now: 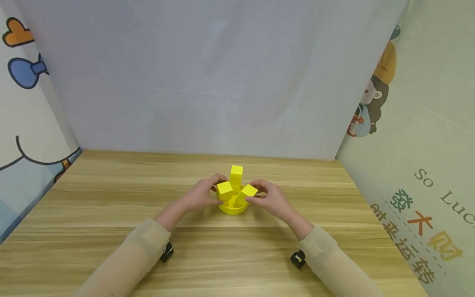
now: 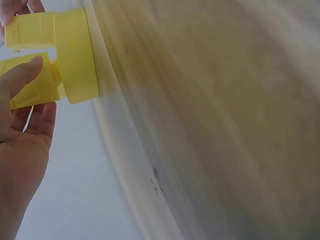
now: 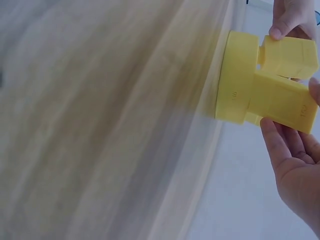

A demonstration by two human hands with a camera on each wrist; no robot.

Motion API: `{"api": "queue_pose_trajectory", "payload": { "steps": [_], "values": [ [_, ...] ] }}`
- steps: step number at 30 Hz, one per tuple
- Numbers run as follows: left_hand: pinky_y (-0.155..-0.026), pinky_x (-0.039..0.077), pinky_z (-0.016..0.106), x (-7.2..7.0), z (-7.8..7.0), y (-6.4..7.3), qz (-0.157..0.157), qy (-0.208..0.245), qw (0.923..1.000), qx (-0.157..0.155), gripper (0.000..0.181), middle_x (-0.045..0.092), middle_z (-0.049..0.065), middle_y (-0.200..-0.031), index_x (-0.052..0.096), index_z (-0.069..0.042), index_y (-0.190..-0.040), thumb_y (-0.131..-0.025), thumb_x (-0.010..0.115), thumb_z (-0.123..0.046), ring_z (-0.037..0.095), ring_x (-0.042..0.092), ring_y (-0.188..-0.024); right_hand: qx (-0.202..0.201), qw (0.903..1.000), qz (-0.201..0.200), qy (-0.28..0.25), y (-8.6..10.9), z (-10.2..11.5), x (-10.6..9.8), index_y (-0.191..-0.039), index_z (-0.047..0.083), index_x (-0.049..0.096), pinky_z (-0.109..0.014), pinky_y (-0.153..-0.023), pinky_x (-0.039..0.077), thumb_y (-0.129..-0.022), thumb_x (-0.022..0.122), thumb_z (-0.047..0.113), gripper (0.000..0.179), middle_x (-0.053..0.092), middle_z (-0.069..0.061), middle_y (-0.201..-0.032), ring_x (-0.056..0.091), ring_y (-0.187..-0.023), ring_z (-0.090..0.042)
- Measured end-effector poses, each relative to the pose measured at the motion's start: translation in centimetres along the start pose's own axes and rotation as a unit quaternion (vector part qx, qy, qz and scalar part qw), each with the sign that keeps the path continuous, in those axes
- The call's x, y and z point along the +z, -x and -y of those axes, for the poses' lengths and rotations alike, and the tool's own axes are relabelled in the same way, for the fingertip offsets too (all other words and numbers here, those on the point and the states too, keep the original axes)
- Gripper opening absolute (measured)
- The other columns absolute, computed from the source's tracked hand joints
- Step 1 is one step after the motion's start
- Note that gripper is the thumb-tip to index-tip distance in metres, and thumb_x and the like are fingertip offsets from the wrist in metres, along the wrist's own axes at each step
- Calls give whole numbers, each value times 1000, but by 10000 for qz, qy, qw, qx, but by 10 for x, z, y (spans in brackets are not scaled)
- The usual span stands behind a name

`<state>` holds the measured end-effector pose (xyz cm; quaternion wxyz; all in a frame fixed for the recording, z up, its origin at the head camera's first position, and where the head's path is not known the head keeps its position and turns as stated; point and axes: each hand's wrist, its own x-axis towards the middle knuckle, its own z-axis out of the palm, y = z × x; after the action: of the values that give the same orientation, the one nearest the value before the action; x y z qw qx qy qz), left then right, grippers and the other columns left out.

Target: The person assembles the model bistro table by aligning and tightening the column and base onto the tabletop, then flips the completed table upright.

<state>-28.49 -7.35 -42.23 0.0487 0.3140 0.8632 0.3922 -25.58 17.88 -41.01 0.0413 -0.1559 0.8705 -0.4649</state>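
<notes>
Head view: I see the yellow round base on the tabletop, about midway between the side edges, towards the far edge. Three yellow blocks rise from it. Left hand grasps the left block, thumb and fingers on opposite sides. Right hand grasps the right block the same way; that block leans outward. Back block stands upright between them, on the far-edge side. From my wrist feeds I can't tell how deep the blocks sit. Pale sheet behind the far edge; printed sheet past the right edge.
</notes>
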Motion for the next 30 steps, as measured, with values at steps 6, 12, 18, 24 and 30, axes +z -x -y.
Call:
{"api": "queue_pose_trajectory", "payload": {
  "steps": [6,12,18,24,30],
  "values": [
    [-98,45,42,-1,2,3,111,23,9999,-12,59,54,10,-132,49,-8,-129,-77,77,-9,28,54,-115,45,9999,0,-105,1,0,0,-120,4,59,-29,-79,55,-81,76,22,46,64,-9,-109,63,-99,-28],
    [-99,43,45,-2,-7,8,-165,107,9991,-369,75,52,10,-133,44,-7,-135,-73,82,-27,28,49,-119,-9,9998,25,-175,0,-1,0,-120,4,59,-28,-79,55,-80,76,24,47,64,-9,-109,64,-99,-27],
    [-76,49,34,2,-26,8,-954,266,9874,-1235,72,56,7,-107,51,-6,-121,-70,79,-48,25,54,-93,-40,9998,79,-178,1,-2,1,-122,5,58,-29,-79,55,-82,74,25,48,63,-9,-113,62,-101,-27],
    [-59,41,27,7,-38,5,-1301,131,9778,-1636,60,51,7,-85,52,-4,-101,-71,79,-48,20,47,-73,-76,9998,77,-141,2,-2,1,-122,5,58,-28,-78,55,-82,74,25,47,63,-9,-112,62,-101,-29],
    [-62,44,25,8,-42,4,-1277,84,9802,-1509,45,52,7,-87,50,-6,-98,-74,80,-30,21,48,-77,-58,10000,13,-53,3,-2,1,-121,6,58,-29,-79,55,-82,74,27,47,63,-8,-113,63,-100,-27]
  ]
}}
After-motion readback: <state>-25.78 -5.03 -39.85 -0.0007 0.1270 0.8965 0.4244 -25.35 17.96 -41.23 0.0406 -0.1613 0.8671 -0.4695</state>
